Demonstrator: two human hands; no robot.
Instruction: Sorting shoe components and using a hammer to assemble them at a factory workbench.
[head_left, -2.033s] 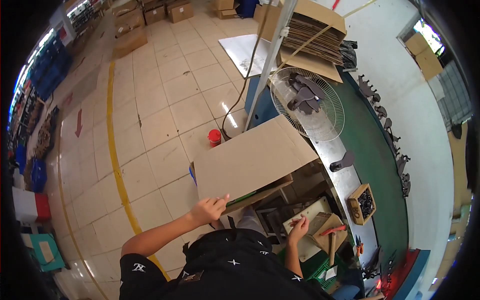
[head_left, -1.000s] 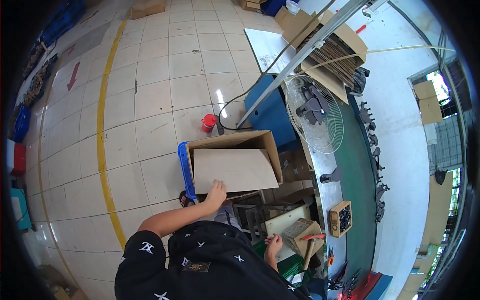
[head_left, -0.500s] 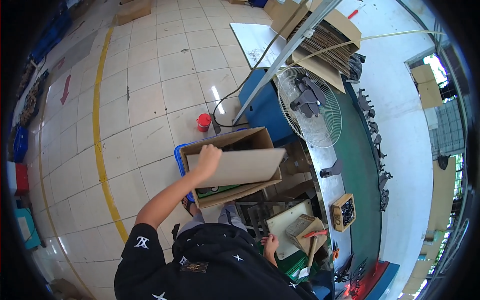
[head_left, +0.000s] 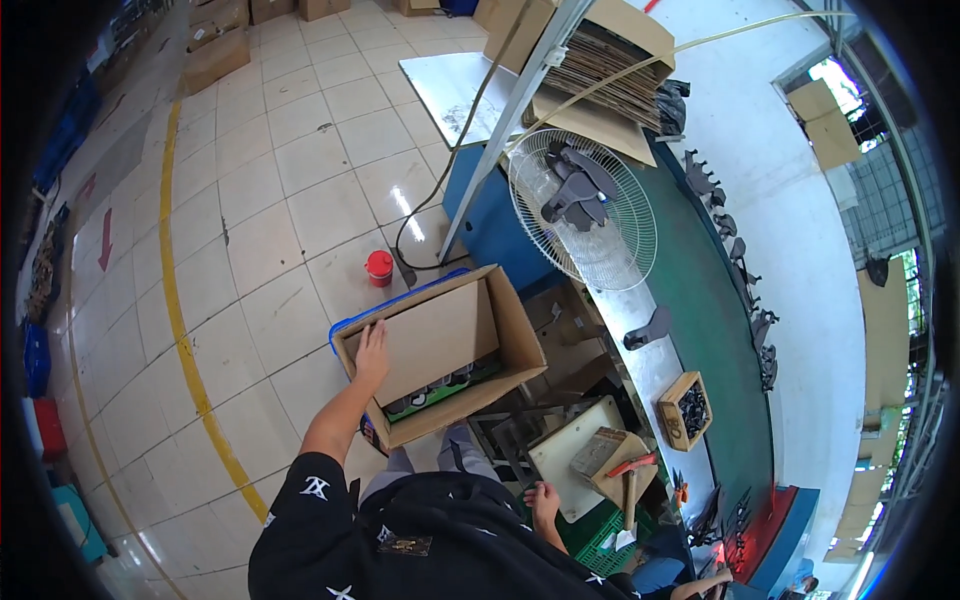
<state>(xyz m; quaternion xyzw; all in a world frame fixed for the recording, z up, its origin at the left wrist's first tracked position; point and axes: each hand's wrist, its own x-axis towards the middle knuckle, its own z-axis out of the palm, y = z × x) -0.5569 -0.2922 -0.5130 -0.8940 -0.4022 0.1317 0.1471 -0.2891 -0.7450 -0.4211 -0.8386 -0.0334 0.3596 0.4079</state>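
The flat tan cardboard sheet (head_left: 430,340), which half a second ago was raised with its right end jutting over the side of the open brown cardboard box (head_left: 515,328), has now dropped within the box's rim and slants inside it. Nearest, the person's black short-sleeved shirt (head_left: 450,555) bears white emblems, and the lettering on its dark chest patch (head_left: 403,543) is too small to read. The right hand (head_left: 542,502) is half curled beside the green plastic crate (head_left: 598,545) and the cream board (head_left: 562,450); whether it pinches anything I cannot tell. The left hand (head_left: 370,352) lies on the sheet's left part, fingers straight and close together against the cardboard, with most of the sheet stretching to the hand's right. Below the sheet's lower edge, dark grey parts (head_left: 447,383) show in the box over something green. A red-headed hammer (head_left: 632,467) lies on the wooden block (head_left: 603,460). Right of that, a small wooden box (head_left: 673,428) of black pieces carries dark hand-drawn marks on its side. Just beyond the cardboard box, a red container (head_left: 379,268) stands on the tiles; farther off, a round wire guard (head_left: 635,235) holds more grey parts, and folded brown cardboard (head_left: 605,70) is stacked behind it.
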